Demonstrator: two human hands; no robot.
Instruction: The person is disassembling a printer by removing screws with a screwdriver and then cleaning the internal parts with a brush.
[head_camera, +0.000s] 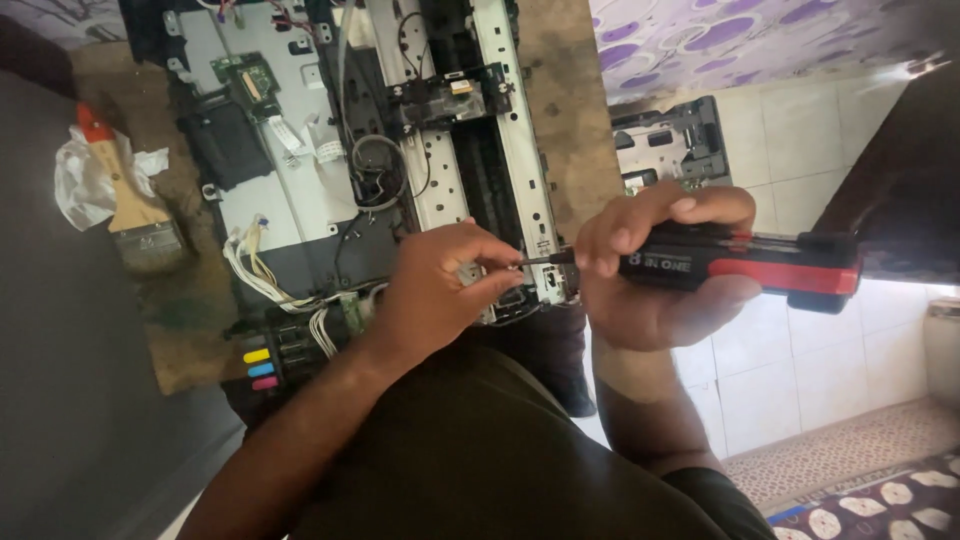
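Brown and worn, the worktop (575, 90) fills the upper middle of our view, with pale floor tiles (790, 140) at three o'clock and a patterned purple cloth (720, 35) at one o'clock.

On the worktop lies an opened inkjet printer (400, 150), its outer covers already off: we see the bare metal chassis, the carriage rail (515, 140), loose ribbon cables (300, 140) and white wire bundles (255, 265). Coloured ink tank caps (258, 368), yellow, cyan and magenta, sit at its seven o'clock corner. Much is stripped, yet the rail and boards are still mounted, so we judge the dismantling only part done.

Our right hand (660, 270) is wrapped firmly round a black-and-red screwdriver (740, 268), its shaft pointing towards nine o'clock. Our left hand (440, 290) pinches narrowly at the bit tip (535, 260), right at the printer's near edge; whether a screw sits there we cannot tell.

At nine o'clock, well apart from the printer, a wooden-handled paintbrush (135, 205) rests beside a crumpled white bag (85, 175).
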